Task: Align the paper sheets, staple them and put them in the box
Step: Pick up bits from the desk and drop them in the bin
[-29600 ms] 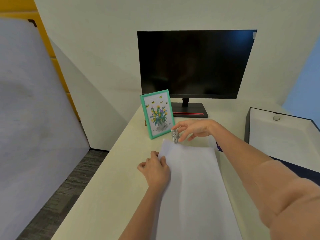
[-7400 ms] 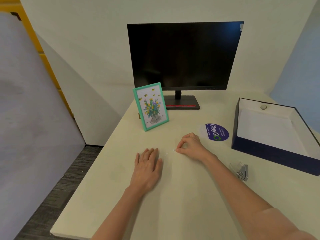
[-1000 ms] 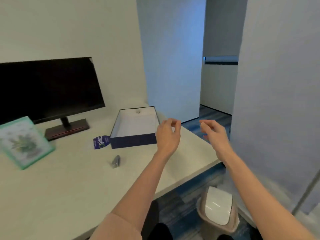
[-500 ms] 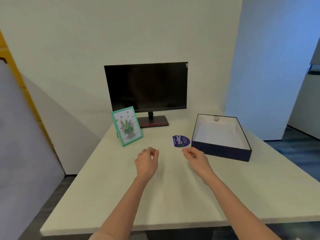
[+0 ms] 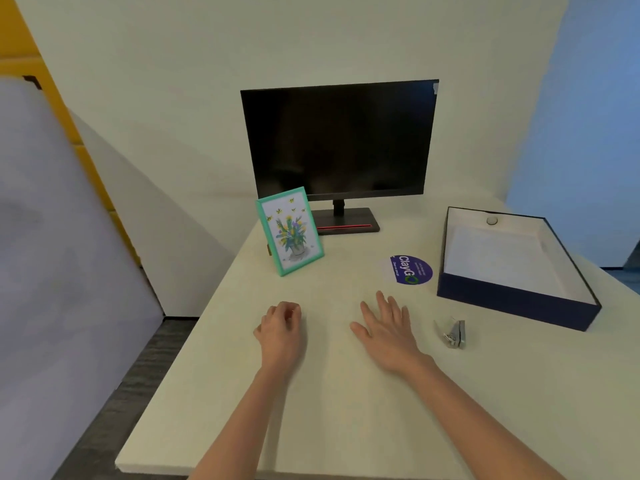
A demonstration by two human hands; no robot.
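Note:
The dark blue box (image 5: 512, 301) stands open at the right of the desk, and white paper sheets (image 5: 498, 263) lie flat inside it. A small metal stapler (image 5: 453, 333) lies on the desk in front of the box's near left corner. My left hand (image 5: 282, 329) rests on the desk in a loose fist with nothing in it. Flat on the desk, with fingers spread, lies my right hand (image 5: 384, 325), empty, a short way left of the stapler.
A black monitor (image 5: 339, 143) stands at the back of the pale desk (image 5: 346, 410). A green-framed flower picture (image 5: 290, 231) leans left of its base. A round purple sticker (image 5: 408, 270) lies between picture and box. The desk's left edge drops to grey floor.
The view has come closer to the desk. Both hands have lowered onto the desk top; the right hand's fingers have spread flat and the left hand has curled into a fist.

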